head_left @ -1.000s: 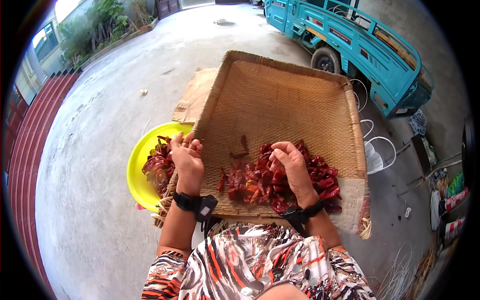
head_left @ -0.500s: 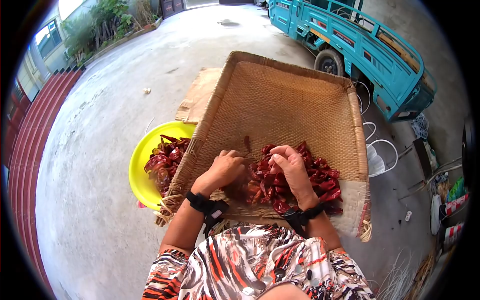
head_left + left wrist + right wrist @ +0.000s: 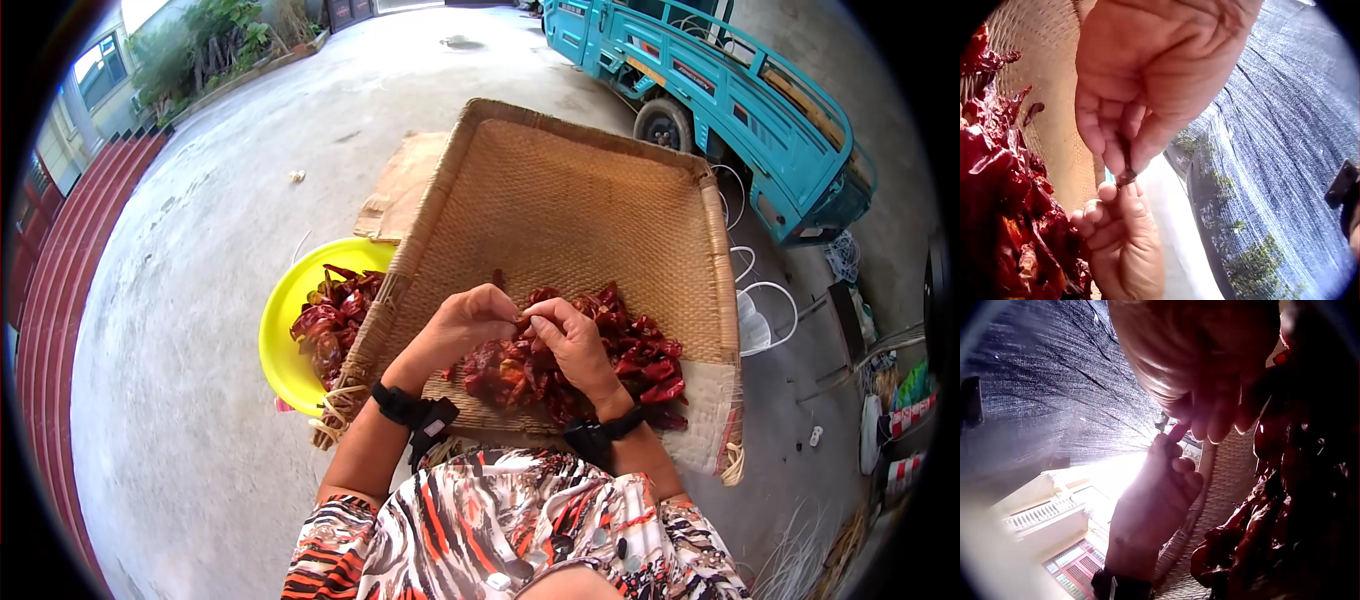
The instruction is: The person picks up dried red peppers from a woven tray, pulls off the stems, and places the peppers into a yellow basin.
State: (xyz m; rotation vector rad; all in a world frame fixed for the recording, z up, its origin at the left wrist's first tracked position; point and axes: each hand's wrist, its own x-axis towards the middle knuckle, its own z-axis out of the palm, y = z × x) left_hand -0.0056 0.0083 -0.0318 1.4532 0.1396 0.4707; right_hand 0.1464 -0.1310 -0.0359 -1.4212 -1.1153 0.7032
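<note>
Over the near part of a woven basket tray (image 3: 590, 200), my two hands meet fingertip to fingertip. My left hand (image 3: 464, 325) pinches a small dark red dried chili (image 3: 1126, 176) between thumb and fingers. From the other side, my right hand (image 3: 577, 345) pinches the same chili by its end; most of it is hidden behind fingers. Red shows between the fingertips in the right wrist view. Below both hands lies a heap of dried red chilies (image 3: 640, 365), wrinkled and glossy.
Left of the tray, partly under its rim, stands a yellow basin (image 3: 277, 345) with more dried chilies. A flat cardboard piece (image 3: 405, 185) lies behind it. A white bucket (image 3: 755, 325) stands at right, and a teal cargo tricycle (image 3: 720, 95) is parked beyond.
My left hand has come from beside the yellow basin, down to the chilies in the tray, then up to the right hand with a chili. The right hand has stayed nearly in place.
</note>
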